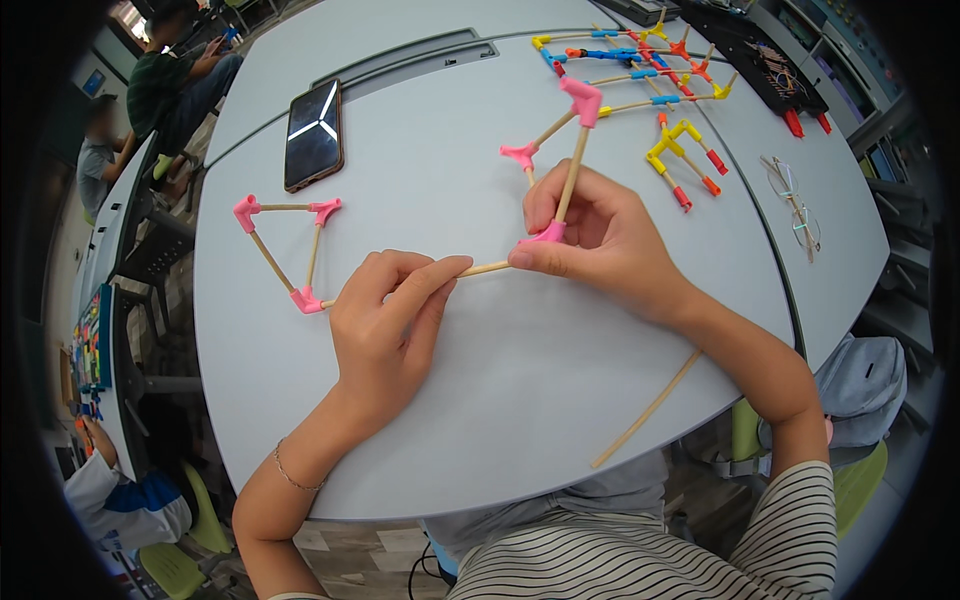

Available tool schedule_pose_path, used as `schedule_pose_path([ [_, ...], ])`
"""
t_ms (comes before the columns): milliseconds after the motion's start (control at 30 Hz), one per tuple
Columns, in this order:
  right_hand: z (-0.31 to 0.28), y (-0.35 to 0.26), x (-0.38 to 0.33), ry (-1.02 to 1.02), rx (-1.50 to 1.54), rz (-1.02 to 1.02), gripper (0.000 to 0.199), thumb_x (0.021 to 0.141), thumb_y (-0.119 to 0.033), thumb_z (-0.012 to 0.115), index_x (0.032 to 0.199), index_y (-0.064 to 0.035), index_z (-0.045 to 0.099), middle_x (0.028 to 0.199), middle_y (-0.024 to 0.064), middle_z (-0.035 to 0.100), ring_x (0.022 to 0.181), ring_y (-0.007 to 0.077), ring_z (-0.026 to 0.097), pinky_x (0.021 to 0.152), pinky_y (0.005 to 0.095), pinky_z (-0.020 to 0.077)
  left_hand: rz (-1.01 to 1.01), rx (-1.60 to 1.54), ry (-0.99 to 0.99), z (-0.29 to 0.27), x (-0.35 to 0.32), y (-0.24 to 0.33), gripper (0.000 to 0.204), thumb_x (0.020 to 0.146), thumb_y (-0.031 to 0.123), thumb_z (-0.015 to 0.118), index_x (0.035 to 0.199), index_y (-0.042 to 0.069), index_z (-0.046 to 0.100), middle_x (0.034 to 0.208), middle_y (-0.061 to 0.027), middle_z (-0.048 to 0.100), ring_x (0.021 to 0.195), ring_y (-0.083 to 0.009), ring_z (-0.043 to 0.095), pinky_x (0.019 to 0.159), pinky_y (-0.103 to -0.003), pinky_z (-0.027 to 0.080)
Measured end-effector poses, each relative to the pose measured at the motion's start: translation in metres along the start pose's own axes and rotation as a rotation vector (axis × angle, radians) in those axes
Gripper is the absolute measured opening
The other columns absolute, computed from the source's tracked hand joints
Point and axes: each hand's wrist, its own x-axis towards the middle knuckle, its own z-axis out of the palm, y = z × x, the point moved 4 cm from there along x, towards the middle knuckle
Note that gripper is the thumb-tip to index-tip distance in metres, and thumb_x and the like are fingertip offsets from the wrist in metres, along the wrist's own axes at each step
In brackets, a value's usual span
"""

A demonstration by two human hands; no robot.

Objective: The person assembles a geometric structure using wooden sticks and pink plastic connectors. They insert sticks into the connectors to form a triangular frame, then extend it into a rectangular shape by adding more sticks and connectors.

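A wooden stick [487,269] runs between two triangular frames with pink corner connectors. My left hand [385,325] pinches this stick between thumb and fingers, hiding part of it. On its left end, the left triangle [314,255] lies on the table, joined at its near pink connector [306,300]. The fingers of my right hand [620,245] close round a pink connector [545,234] at the stick's other end. Above that hand the right triangle stands raised, with a pink connector [582,102] on top and another pink connector [518,156] to the left. My fingers partly cover this triangle.
A loose stick [645,410] lies near the front edge. A phone [314,135] rests at the back left. At the back right are a multicoloured stick frame [640,72], a smaller yellow-cornered frame [684,155], glasses [795,205] and a black tray [755,65].
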Motion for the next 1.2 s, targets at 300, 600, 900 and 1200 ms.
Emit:
schedule_pose_path([
  [300,0.008,0.000,-0.006,0.069,-0.136,-0.108,0.020,0.089,-0.012,0.074,0.091,-0.0030,0.057,0.084,0.0005,0.059,0.072,0.0039,0.057,0.064,0.0200,0.0487,-0.027,-0.003,0.003,0.001,0.000,-0.002,0.024,0.085,-0.007,0.065,0.105,0.004,0.072,0.083,-0.0065,0.061,0.072,-0.0166,0.057,0.060,-0.028,0.045],
  [600,-0.002,-0.001,-0.003,0.074,0.007,-0.011,0.015,0.091,-0.009,0.071,0.093,-0.0034,0.057,0.085,0.0020,0.060,0.072,0.0071,0.059,0.064,0.0215,0.0496,-0.063,-0.005,0.075,-0.001,0.000,-0.006,0.030,0.083,-0.008,0.066,0.107,0.008,0.074,0.080,-0.0050,0.058,0.067,-0.0162,0.053,0.056,-0.028,0.042],
  [900,-0.001,-0.003,-0.003,0.046,-0.048,-0.028,0.017,0.088,-0.007,0.073,0.093,-0.0020,0.057,0.085,0.0029,0.060,0.071,0.0079,0.060,0.064,0.0217,0.0508,-0.271,-0.155,-0.003,-0.004,0.002,-0.011,0.023,0.095,-0.002,0.056,0.112,0.004,0.071,0.087,-0.0048,0.054,0.077,-0.0132,0.051,0.068,-0.025,0.042],
  [1200,0.002,-0.004,-0.002,0.017,-0.176,-0.063,0.017,0.085,-0.003,0.075,0.090,0.0017,0.060,0.087,0.0048,0.062,0.074,0.0105,0.065,0.068,0.0233,0.0555,-0.181,-0.130,0.011,0.000,0.001,-0.011,0.028,0.087,-0.007,0.062,0.109,0.007,0.074,0.084,-0.0052,0.058,0.073,-0.0147,0.054,0.061,-0.027,0.044],
])
